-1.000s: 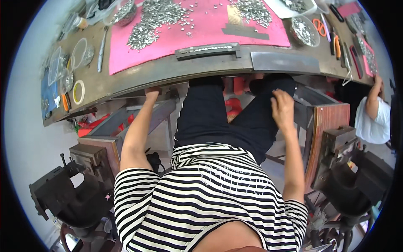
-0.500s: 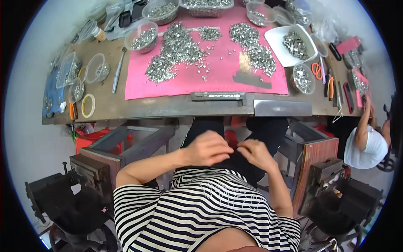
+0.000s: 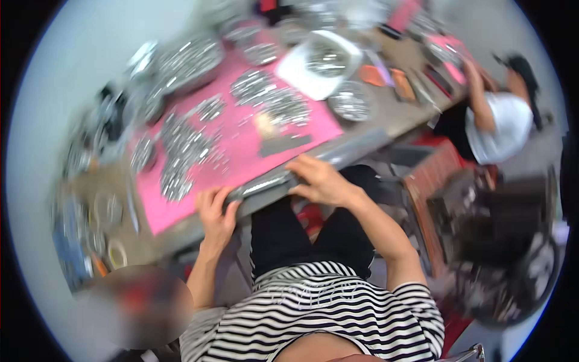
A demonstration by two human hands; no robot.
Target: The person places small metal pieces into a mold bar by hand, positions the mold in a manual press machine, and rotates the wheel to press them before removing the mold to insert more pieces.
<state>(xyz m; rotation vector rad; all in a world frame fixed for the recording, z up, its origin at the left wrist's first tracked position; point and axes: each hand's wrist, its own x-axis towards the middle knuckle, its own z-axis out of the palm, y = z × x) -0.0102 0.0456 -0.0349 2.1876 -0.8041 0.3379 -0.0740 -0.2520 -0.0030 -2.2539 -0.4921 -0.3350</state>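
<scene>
Striped sleeves frame the bottom of our view, and from there our left hand (image 3: 216, 212) and right hand (image 3: 321, 181) reach up to the near edge of the workbench (image 3: 386, 123), both laid on a long grey metal bar (image 3: 265, 184) that runs along that edge; the left fingers curl over its end, the right hand lies flat and open on it. Beyond the bar we see a pink mat (image 3: 241, 148) strewn with heaps of small silvery parts (image 3: 184, 151), blurred by motion, then a white tray (image 3: 322, 63) holding more. Farther right, another person in a white top (image 3: 497, 123) reaches onto the same bench.
</scene>
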